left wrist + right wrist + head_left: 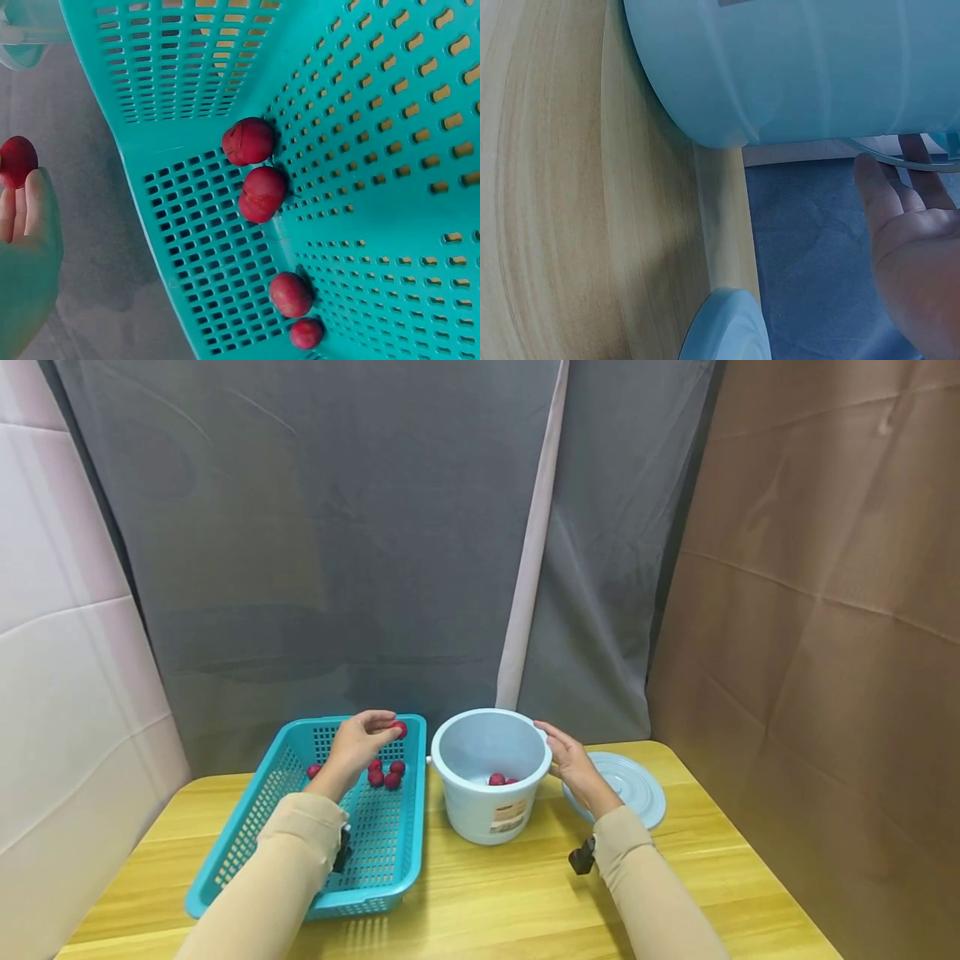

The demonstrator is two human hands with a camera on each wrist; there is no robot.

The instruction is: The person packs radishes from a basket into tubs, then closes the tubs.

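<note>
Yellow wooden worktop (487, 893) carries everything. Teal perforated plastic basket (277, 810) sits left, four small red round fruits (385, 774) loose at its far end. Left hand (358, 746), raised above them, pinches one more red fruit (400, 727) in its fingertips. Right hand (573, 762), fingers straight, steadies the pale blue plastic bucket (491, 777), fruit already inside. Round pale blue lid (633, 785) lies off, right of the bucket.
</note>
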